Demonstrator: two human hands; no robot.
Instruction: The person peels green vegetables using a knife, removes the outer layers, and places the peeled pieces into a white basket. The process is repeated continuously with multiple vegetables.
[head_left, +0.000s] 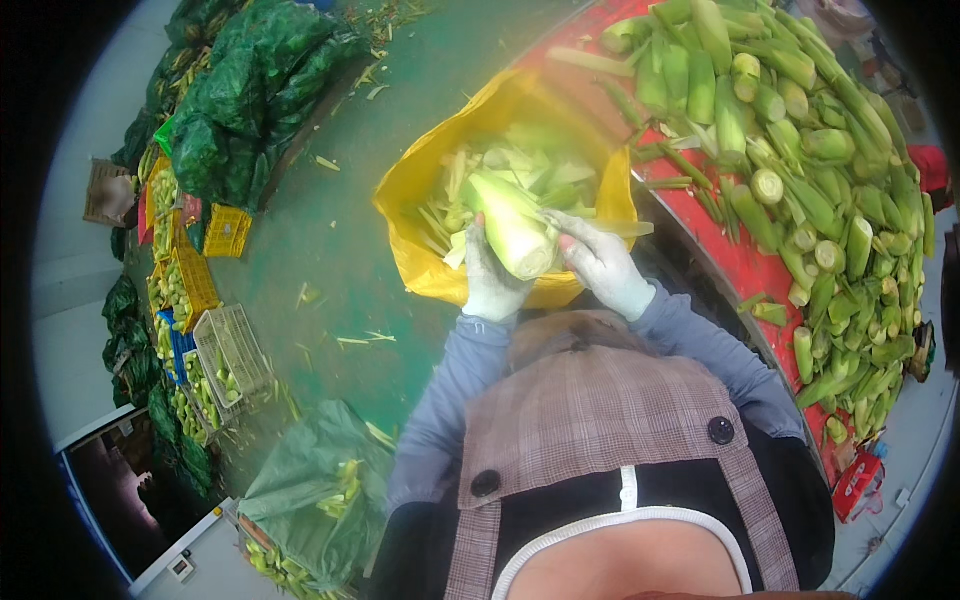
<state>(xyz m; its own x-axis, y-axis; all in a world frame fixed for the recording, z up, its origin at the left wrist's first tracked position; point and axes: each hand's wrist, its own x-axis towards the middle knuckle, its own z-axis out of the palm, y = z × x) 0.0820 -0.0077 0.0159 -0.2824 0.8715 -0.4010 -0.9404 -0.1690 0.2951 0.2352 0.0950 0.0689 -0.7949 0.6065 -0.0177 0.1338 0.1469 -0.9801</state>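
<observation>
My left hand (491, 274), in a whitish glove with bare fingertips, cups a large ear of corn (510, 225) in its pale green husk. The cut stem end of the ear points towards me and its tip points away. My right hand (600, 259), gloved the same way, grips a husk leaf at the right side of the ear. Both hands are above the near rim of a yellow woven sack (405, 202). Loose husk leaves (517, 161) fill much of the sack's open mouth, and its lower inside is hidden.
A red table (720, 232) on the right bears a big heap of ears in husk (825, 172). Green mesh sacks (255, 97) stand at the upper left, with yellow crates (225, 231) and a white crate (236, 352) below. Green sheeting (315, 480) lies near my left side.
</observation>
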